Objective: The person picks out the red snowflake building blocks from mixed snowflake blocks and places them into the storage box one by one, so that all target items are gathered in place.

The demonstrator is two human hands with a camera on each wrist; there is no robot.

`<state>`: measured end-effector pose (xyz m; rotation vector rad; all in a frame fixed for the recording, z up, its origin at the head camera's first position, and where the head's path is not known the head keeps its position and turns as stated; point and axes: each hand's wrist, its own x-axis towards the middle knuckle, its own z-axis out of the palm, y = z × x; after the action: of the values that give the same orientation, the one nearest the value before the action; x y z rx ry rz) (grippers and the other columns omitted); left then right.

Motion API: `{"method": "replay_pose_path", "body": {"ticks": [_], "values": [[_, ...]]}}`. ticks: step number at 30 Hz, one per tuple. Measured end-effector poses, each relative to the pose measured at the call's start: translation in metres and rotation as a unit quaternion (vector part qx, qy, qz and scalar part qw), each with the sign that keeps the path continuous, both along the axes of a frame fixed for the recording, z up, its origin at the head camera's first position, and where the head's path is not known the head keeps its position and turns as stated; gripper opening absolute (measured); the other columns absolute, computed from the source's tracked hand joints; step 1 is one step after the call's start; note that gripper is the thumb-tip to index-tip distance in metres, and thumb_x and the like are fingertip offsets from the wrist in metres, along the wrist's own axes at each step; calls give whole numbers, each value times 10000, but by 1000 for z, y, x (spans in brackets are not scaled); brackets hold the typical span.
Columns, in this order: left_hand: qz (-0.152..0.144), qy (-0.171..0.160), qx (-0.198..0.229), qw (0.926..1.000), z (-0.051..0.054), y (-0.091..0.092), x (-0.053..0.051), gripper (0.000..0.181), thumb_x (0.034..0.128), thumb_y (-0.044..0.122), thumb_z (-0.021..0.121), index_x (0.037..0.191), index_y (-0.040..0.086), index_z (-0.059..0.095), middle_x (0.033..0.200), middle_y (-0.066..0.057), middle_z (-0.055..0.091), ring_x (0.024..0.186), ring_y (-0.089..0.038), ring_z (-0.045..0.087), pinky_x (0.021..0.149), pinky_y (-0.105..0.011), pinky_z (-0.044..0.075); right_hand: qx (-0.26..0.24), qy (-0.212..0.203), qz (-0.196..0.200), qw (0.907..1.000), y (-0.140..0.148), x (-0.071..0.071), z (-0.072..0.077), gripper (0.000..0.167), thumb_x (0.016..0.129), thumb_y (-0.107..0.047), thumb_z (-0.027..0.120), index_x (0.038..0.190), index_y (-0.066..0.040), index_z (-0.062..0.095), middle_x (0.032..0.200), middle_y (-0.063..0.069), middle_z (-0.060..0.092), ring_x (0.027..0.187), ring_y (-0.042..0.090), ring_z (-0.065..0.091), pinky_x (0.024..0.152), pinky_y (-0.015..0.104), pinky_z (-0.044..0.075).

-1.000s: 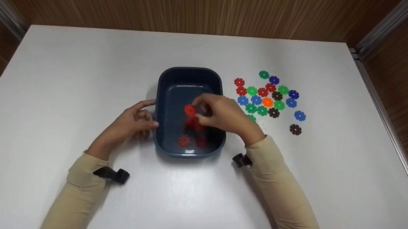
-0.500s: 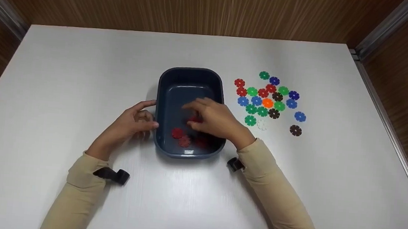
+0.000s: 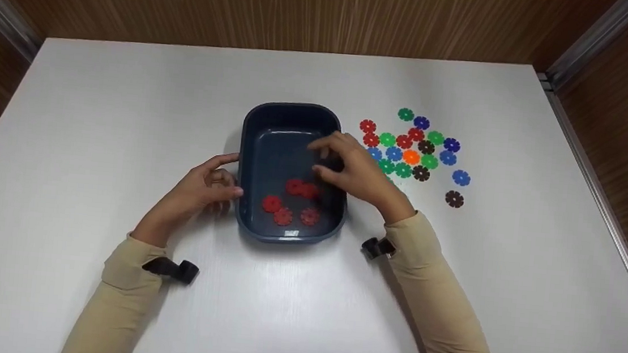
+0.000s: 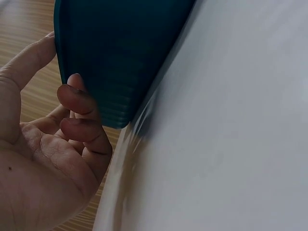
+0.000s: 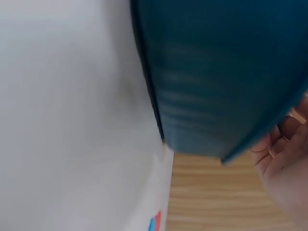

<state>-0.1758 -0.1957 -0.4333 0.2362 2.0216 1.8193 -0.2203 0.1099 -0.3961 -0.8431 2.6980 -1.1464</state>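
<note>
Several red flower discs (image 3: 272, 203) are seen, in head view, inside the blue tub (image 3: 279, 153), overhung by the right hand (image 3: 355, 169), fingers apart. In left-wrist view, it is touched by the left hand (image 4: 53, 149), digits apart; in right-wrist view, its wall (image 5: 207, 86) is shown.

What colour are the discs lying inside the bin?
The discs are red; the head view shows them best.

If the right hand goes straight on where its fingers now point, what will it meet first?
The right hand would probably meet the blue container at its left wall; depth is unclear, so it might pass above the rim.
</note>
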Motion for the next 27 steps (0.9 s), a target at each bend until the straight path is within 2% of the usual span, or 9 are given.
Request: {"method": "replay_pose_path", "body": {"ticks": [4, 9, 14, 18, 23, 27], "values": [[-3, 10, -117, 9999, 1, 0, 0, 696, 876, 64, 663, 1481, 69, 320, 810, 35, 557, 611, -135, 530, 544, -262, 429, -458, -184, -253, 9985, 14, -7, -3, 333, 884, -132, 673, 1203, -45, 630, 990, 128, 559, 915, 280, 494, 813, 396, 436], [13, -29, -239, 9997, 1, 1, 0, 702, 874, 78, 667, 1483, 68, 317, 814, 40, 544, 607, -128, 529, 539, -260, 424, -631, -371, -577, 9957, 29, -14, -8, 328, 889, -137, 671, 1207, -65, 631, 1025, 125, 571, 924, 236, 488, 800, 320, 402], [33, -37, -234, 9997, 0, 2, 0, 697, 878, 77, 666, 1483, 84, 321, 816, 39, 550, 603, -131, 527, 541, -255, 416, -728, -523, -969, 9912, 47, -23, -10, 345, 898, -129, 667, 1234, -76, 611, 1016, 129, 548, 894, 212, 474, 792, 298, 405], [14, -26, -167, 9999, 0, 2, 0, 700, 876, 68, 664, 1483, 74, 316, 810, 43, 557, 605, -126, 535, 544, -258, 429, -850, -714, -1427, 9835, 67, -33, -12, 362, 920, -190, 655, 1262, -89, 596, 1018, 71, 540, 889, 185, 475, 767, 238, 423], [18, -58, -137, 9999, 1, 1, 0, 701, 873, 69, 667, 1482, 88, 321, 803, 39, 559, 613, -133, 535, 548, -263, 428, -915, -1072, -2114, 9672, 90, -43, -17, 405, 925, -221, 645, 1300, -95, 563, 1017, 2, 504, 919, 156, 450, 743, 171, 435], [21, -84, -89, 9999, 1, 1, -1, 698, 875, 58, 660, 1483, 91, 319, 798, 41, 560, 614, -134, 530, 548, -262, 427, -671, -1337, -2333, 9608, 100, -50, -20, 422, 922, -230, 645, 1316, -111, 551, 1045, 20, 500, 945, 167, 441, 734, 176, 433]]}}
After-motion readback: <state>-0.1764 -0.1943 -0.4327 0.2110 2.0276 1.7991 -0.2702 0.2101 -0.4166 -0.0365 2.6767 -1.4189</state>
